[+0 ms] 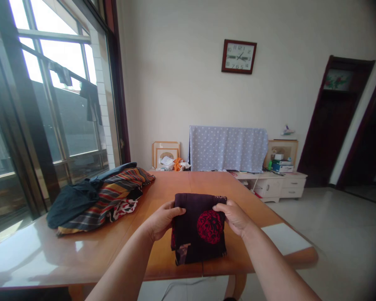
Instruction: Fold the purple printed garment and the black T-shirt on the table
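Note:
A dark folded garment (188, 225) with a round red print hangs between my hands over the near part of the wooden table (163, 188). My left hand (163, 219) pinches its left edge, with the thumb lying on the front. On the opposite side my right hand (236, 217) grips the upper right edge near some pale lettering, thumb also in front. The remaining fingers of both hands are mostly hidden behind the cloth. Whether the lower edge touches the tabletop I cannot tell.
A heap of clothes (97, 200), dark and striped, lies on the table's left beside the window. Beyond the table stands a white cabinet (291, 186) next to something draped in a blue dotted cloth (228, 148). A wall clock (239, 57) hangs above.

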`<state>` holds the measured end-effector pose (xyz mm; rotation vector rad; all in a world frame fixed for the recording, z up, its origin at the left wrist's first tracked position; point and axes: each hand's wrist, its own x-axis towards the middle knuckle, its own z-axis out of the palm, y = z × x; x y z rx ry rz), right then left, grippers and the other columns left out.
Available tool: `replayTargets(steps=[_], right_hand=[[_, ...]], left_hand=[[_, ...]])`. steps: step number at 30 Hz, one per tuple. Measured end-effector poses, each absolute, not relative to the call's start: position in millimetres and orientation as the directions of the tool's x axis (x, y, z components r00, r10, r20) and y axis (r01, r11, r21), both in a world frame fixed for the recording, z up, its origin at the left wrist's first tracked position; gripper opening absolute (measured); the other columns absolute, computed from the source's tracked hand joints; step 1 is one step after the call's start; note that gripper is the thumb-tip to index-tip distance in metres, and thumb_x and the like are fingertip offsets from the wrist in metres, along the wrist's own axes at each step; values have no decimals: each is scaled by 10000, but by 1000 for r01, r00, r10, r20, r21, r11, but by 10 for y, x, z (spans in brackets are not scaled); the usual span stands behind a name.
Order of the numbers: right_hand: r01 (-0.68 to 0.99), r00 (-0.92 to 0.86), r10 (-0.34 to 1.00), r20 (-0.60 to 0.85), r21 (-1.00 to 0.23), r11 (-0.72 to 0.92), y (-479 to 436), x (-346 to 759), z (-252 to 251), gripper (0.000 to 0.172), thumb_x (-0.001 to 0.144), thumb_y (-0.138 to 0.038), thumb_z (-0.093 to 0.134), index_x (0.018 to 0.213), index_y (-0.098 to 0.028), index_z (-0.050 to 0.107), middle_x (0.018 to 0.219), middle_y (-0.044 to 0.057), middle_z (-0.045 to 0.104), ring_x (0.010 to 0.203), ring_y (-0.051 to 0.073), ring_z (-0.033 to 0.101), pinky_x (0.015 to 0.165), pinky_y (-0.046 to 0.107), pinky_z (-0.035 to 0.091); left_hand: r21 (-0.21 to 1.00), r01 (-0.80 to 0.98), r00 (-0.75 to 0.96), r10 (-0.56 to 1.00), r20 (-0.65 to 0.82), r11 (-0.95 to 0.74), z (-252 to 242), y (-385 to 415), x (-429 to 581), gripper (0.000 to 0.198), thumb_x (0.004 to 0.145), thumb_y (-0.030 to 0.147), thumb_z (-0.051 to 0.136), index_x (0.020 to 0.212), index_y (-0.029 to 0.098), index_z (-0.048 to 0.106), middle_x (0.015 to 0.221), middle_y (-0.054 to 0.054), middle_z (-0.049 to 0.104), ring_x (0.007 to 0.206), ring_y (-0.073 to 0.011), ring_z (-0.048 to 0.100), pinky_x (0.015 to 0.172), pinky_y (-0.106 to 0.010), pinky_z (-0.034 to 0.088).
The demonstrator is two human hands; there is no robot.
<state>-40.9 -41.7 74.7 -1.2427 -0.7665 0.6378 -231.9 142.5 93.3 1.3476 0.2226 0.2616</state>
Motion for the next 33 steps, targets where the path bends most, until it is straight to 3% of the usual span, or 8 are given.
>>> replayTargets(steps=[3, 7, 10, 13, 19, 24, 30, 33], right_hand=[[100, 617, 735, 280, -955, 280, -385, -306, 864, 275, 690, -221, 701, 954, -156, 744, 955, 56, 760, 918, 226, 665, 873, 334, 487], [287, 658, 599, 456, -887, 361, -341, -189, 969, 345, 690, -213, 703, 1033, -202, 737, 1077, 37, 744, 1022, 224, 645, 970, 355, 464], [432, 647, 540, 538, -843, 322, -350, -126, 803, 384, 710, -211, 670, 1089, -236, 730, 1139, 27, 727, 1089, 224, 632, 1030, 378, 440], [556, 622, 576, 531, -817, 152, -470, -119, 429, 392, 718, -195, 616, 1081, -260, 750, 1175, 29, 711, 1139, 227, 615, 1086, 409, 399], [619, 524, 783, 334, -781, -81, -972, -291, -56, 518, 693, -117, 500, 1093, -314, 765, 1275, 16, 671, 1327, 240, 485, 1165, 468, 298], [540, 547, 798, 252, -835, -106, -1192, -335, 34, 385, 749, -190, 521, 1009, -279, 790, 1230, 31, 698, 1318, 275, 499, 1151, 491, 315], [479, 632, 730, 259, -871, -106, -1015, -262, 253, 300, 848, -366, 560, 1038, -237, 754, 1061, 47, 749, 1037, 279, 657, 1015, 444, 451], [517, 646, 685, 337, -854, -67, -792, -312, 361, 326, 884, -432, 554, 1059, -232, 742, 1077, 58, 744, 1045, 270, 656, 997, 417, 463]], left_hand=[[983, -169, 935, 325, 140, 65, 1025, 1481, -2146, 464, 715, 178, 737, 1171, 156, 656, 1128, -84, 726, 981, -216, 685, 849, -298, 525], [910, -339, 803, 430, 412, -240, 1092, 1507, -1886, 347, 740, 207, 700, 1078, 170, 636, 999, -34, 720, 930, -199, 660, 864, -328, 513], [747, -272, 692, 416, 590, -607, 932, 1514, -1823, 334, 761, 178, 654, 1092, 212, 624, 1051, -28, 701, 1008, -210, 630, 914, -341, 482], [591, -120, 720, 340, 605, -798, 571, 1483, -1938, 448, 735, 103, 624, 1157, 255, 619, 1180, -40, 674, 1094, -232, 607, 983, -372, 443], [640, -41, 844, 316, 433, -767, 70, 1257, -2375, 614, 689, 13, 548, 1219, 305, 648, 1307, -51, 640, 1221, -263, 567, 1094, -394, 379], [727, -70, 862, 326, 389, -683, 155, 1210, -2505, 543, 748, 29, 489, 1154, 314, 710, 1349, -25, 626, 1279, -254, 535, 1135, -378, 340], [812, 91, 700, 617, 360, -576, 76, 1422, -2336, 250, 882, 296, 542, 1073, 270, 702, 1117, -76, 714, 1088, -269, 627, 983, -358, 419], [836, 193, 625, 721, 299, -514, 20, 1531, -2171, 314, 878, 466, 575, 1069, 244, 690, 1116, -120, 713, 1110, -313, 619, 973, -378, 394]])
